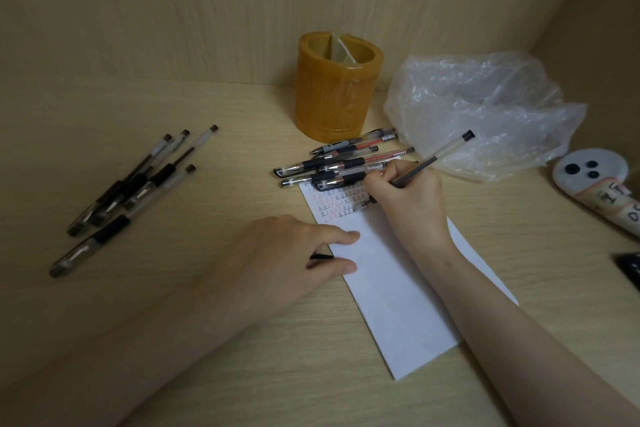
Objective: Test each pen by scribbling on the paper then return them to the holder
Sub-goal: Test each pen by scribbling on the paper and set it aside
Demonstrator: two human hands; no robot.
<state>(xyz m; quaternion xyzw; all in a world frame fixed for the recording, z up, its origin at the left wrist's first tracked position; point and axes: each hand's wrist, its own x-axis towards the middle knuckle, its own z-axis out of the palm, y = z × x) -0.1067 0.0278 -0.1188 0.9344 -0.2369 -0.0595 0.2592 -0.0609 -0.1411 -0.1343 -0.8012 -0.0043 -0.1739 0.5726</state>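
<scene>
Pinching a clear gel pen (pixel 434 157) low on its barrel, the fingertips (pixel 373 180) of the right hand (pixel 410 204) are bunched close together around it. The nib is down at the far end of the paper (pixel 398 295), among rows of small black and red marks, and the capless tail slants up to the far right. The left hand (pixel 284 253) lies flat on the paper's left edge, two fingers (pixel 346 236) stretched out and slightly apart to pin the sheet. A small black piece, perhaps a cap, shows between them. Such a pen looks light, stiff and smooth, so the rubber grip near the nib is likely the surest place to hold it. The thin paper would slide if not held. Just past the sheet a pile of pens (pixel 332 166) rests against the foot of the amber holder (pixel 337 90), which seems to hold none. A second cluster of pens (pixel 138 184) lies well apart to the left on the wooden desk (pixel 207 340). A crumpled plastic bag (pixel 485 107) sits right of the holder.
</scene>
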